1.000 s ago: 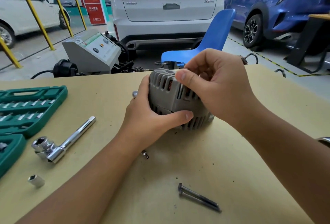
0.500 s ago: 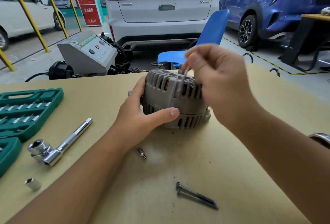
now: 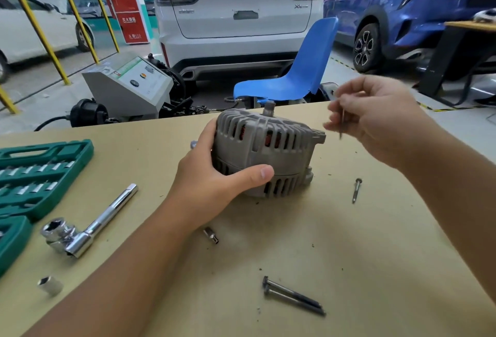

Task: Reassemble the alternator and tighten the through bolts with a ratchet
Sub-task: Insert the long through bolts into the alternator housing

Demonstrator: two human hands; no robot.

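While the left hand (image 3: 214,175) is gripping the ribbed grey cast-metal alternator (image 3: 265,149) at the centre of the frame, thumb curled across its lower half, the right hand (image 3: 375,119) is hovering just right of it, pinching a thin steel through bolt (image 3: 342,124) that is hanging roughly upright near a housing ear. I judge 1 bolt is being lined up for insertion, so tightening is not yet begun. On the tan table (image 3: 375,269), 1 loose slim bolt (image 3: 356,190) is lying right of the alternator, 2 longer dark bolts (image 3: 292,295) are lying side by side at lower centre, and the chrome ratchet with a socket (image 3: 86,225) is resting untouched at lower left beside the green plastic socket case (image 3: 40,175). The likely trouble: the bolt is blurred and held by its upper part only, so it could enter crooked and cross-thread, or slip and roll away. If the 2 housing halves are sitting slightly rotated, the bolt holes may not be matching.
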